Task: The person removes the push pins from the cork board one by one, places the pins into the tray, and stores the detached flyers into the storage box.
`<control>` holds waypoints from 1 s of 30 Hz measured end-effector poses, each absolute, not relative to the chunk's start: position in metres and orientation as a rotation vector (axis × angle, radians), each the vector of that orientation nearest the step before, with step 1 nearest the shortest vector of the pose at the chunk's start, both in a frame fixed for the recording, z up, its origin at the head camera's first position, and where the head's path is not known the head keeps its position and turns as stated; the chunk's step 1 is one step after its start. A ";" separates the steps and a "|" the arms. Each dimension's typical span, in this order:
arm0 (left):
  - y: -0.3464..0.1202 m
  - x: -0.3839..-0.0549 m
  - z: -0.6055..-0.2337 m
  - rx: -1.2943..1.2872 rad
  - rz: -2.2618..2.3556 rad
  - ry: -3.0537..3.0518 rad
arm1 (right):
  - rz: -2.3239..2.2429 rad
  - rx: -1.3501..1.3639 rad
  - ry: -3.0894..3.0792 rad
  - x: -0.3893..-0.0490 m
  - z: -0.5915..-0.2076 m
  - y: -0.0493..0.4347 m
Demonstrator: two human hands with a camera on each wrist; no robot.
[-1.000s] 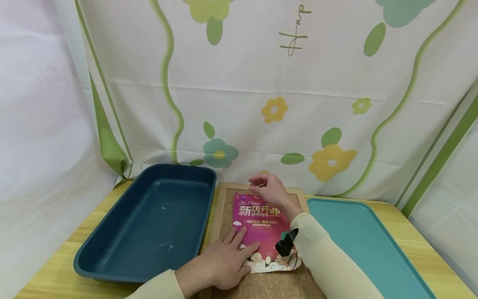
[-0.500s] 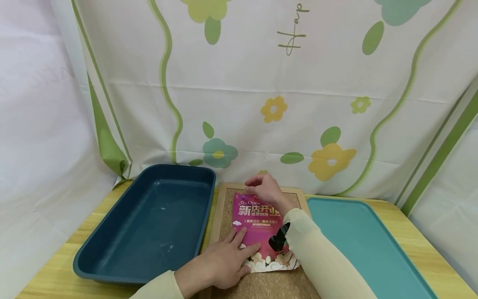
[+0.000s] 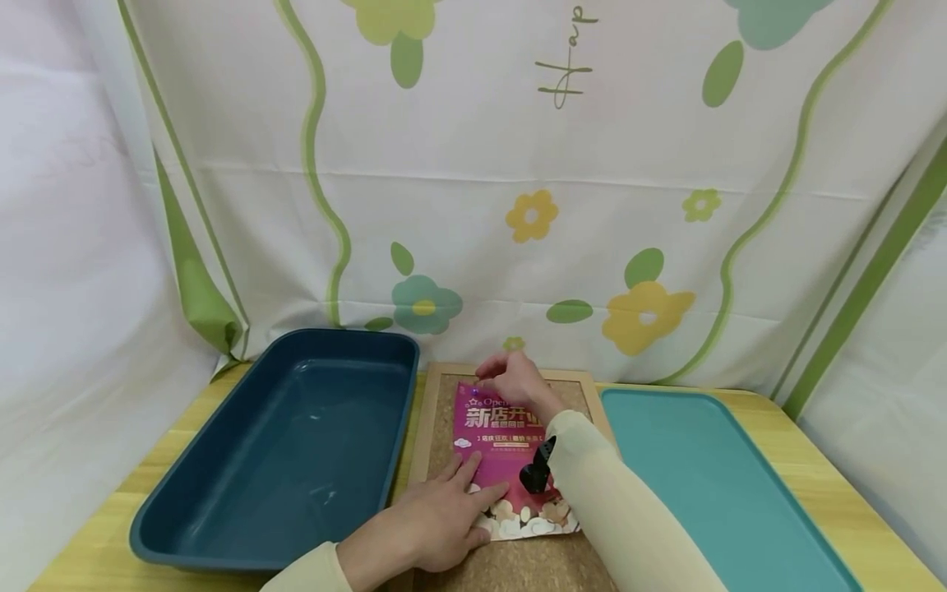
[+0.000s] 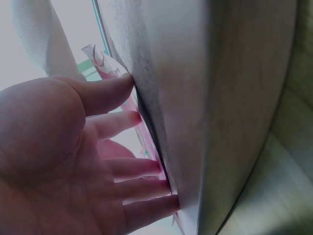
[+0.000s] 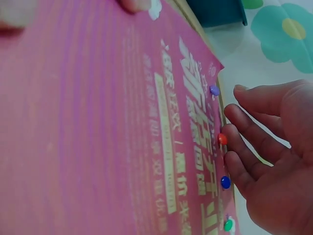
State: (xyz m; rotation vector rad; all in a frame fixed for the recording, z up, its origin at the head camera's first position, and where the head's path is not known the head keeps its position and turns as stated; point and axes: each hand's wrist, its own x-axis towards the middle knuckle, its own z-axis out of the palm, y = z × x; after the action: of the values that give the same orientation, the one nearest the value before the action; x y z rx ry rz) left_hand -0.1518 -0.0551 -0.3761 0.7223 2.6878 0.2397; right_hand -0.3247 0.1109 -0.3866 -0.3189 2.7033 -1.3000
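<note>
A pink poster [image 3: 503,469] with gold Chinese lettering lies on a wood-framed cork board [image 3: 510,567]. Purple [image 5: 214,90], red [image 5: 222,139], blue [image 5: 225,182] and green push pins [image 5: 228,225] line its top edge. My left hand [image 3: 444,514] rests on the poster's lower left side with fingers spread. In the left wrist view its fingertips meet the sheet beside the board's frame. My right hand [image 3: 518,385] is over the top edge; in the right wrist view its thumb stands apart and its loosely bent fingers are close to the purple and red pins, holding nothing.
A deep dark blue tub [image 3: 296,460] stands on the wooden table [image 3: 89,534] left of the board. To the right lies a flat teal tray [image 3: 710,469]. A white flowered cloth [image 3: 459,205] hangs close behind the board.
My right hand has shifted left along the poster's top edge, toward its left corner. My left hand stays on the poster. The head view has turned slightly to the right.
</note>
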 end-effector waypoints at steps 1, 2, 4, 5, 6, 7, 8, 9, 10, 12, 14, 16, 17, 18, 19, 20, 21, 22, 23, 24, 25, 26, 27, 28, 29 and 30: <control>-0.055 -0.152 -0.376 0.718 0.238 2.689 | -1.295 -0.320 2.703 -0.325 -0.387 0.111; -0.055 -0.152 -0.377 0.715 0.235 2.690 | -1.288 -0.320 2.705 -0.325 -0.388 0.112; -0.053 -0.153 -0.377 0.715 0.236 2.692 | -1.271 -0.315 2.718 -0.327 -0.390 0.114; -0.053 -0.154 -0.376 0.717 0.239 2.692 | -1.263 -0.312 2.726 -0.327 -0.391 0.115; -0.052 -0.154 -0.376 0.718 0.242 2.693 | -1.255 -0.310 2.733 -0.328 -0.392 0.117; -0.051 -0.155 -0.377 0.721 0.241 2.694 | -1.245 -0.309 2.739 -0.329 -0.393 0.118; -0.050 -0.155 -0.377 0.726 0.244 2.695 | -1.232 -0.310 2.749 -0.330 -0.394 0.119; -0.049 -0.155 -0.376 0.730 0.248 2.696 | -1.222 -0.311 2.754 -0.330 -0.395 0.121; -0.049 -0.156 -0.376 0.734 0.253 2.698 | -1.215 -0.314 2.757 -0.331 -0.395 0.122; -0.049 -0.156 -0.377 0.736 0.263 2.700 | -1.218 -0.315 2.750 -0.331 -0.396 0.122; -0.049 -0.156 -0.376 0.731 0.278 2.700 | -1.237 -0.307 2.734 -0.331 -0.397 0.123; -0.050 -0.155 -0.377 0.733 0.291 2.705 | -1.277 -0.289 2.702 -0.330 -0.398 0.122; -0.051 -0.155 -0.377 0.730 0.298 2.706 | -1.294 -0.283 2.686 -0.330 -0.398 0.122; -0.052 -0.155 -0.377 0.725 0.304 2.707 | -1.309 -0.278 2.669 -0.329 -0.398 0.121; -0.053 -0.154 -0.377 0.726 0.309 2.712 | -1.319 -0.279 2.655 -0.329 -0.398 0.120; -0.054 -0.154 -0.378 0.726 0.315 2.714 | -1.321 -0.281 2.648 -0.329 -0.399 0.119; -0.055 -0.153 -0.379 0.728 0.319 2.718 | -1.317 -0.285 2.644 -0.329 -0.399 0.118; -0.056 -0.153 -0.380 0.732 0.321 2.720 | -1.307 -0.290 2.646 -0.329 -0.400 0.117; -0.057 -0.153 -0.380 0.731 0.328 2.719 | -1.293 -0.297 2.651 -0.329 -0.401 0.116; -0.058 -0.153 -0.381 0.733 0.333 2.720 | -1.281 -0.303 2.661 -0.329 -0.402 0.115; -0.059 -0.153 -0.381 0.737 0.336 2.720 | -1.269 -0.308 2.672 -0.330 -0.404 0.114; -0.060 -0.153 -0.382 0.738 0.336 2.719 | -1.258 -0.311 2.682 -0.330 -0.405 0.114; -0.061 -0.153 -0.382 0.740 0.340 2.718 | -1.254 -0.311 2.686 -0.330 -0.406 0.113; -0.062 -0.153 -0.383 0.740 0.344 2.717 | -1.251 -0.312 2.689 -0.331 -0.407 0.112; -0.062 -0.153 -0.382 0.734 0.349 2.715 | -1.252 -0.309 2.688 -0.331 -0.408 0.111; -0.063 -0.152 -0.383 0.730 0.351 2.715 | -1.255 -0.306 2.685 -0.331 -0.408 0.111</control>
State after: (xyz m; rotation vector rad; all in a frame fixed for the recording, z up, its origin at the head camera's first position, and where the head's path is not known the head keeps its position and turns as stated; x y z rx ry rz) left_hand -0.1523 -0.0630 -0.3827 0.7301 2.7148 0.3512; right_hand -0.3307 0.1108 -0.4084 -0.3063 2.6853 -1.2545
